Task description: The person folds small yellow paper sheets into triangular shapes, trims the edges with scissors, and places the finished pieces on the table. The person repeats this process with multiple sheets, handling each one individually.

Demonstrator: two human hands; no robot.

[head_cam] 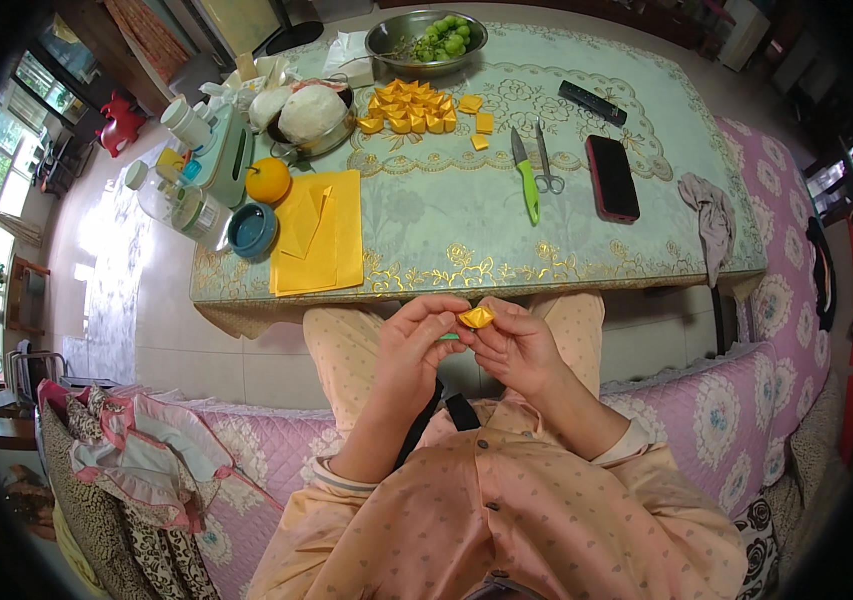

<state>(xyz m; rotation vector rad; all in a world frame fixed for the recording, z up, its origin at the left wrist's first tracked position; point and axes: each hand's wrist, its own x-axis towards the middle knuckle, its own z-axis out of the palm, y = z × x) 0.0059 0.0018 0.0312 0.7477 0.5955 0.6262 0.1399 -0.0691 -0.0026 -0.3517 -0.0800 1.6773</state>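
Observation:
My left hand [422,336] and my right hand [518,343] meet just in front of the table's edge, with a small folded yellow paper piece [476,317] pinched between their fingertips. A bit of something green shows below it at my left fingers. On the table lie yellow paper sheets [344,255], with a folded sheet [308,221] on top. Farther back stand rows of folded yellow paper ingots [410,109], and small yellow paper squares [484,124] lie beside them. A green-handled knife [529,191] and metal scissors [544,161] lie right of the middle.
Along the table's left side are a blue-green bowl [252,229], an orange fruit [268,180], plastic bottles [197,214] and a pot holding white bundles [312,114]. A metal bowl of grapes [426,45] stands behind. A phone [612,178], remote control [592,103] and cloth [710,217] lie right.

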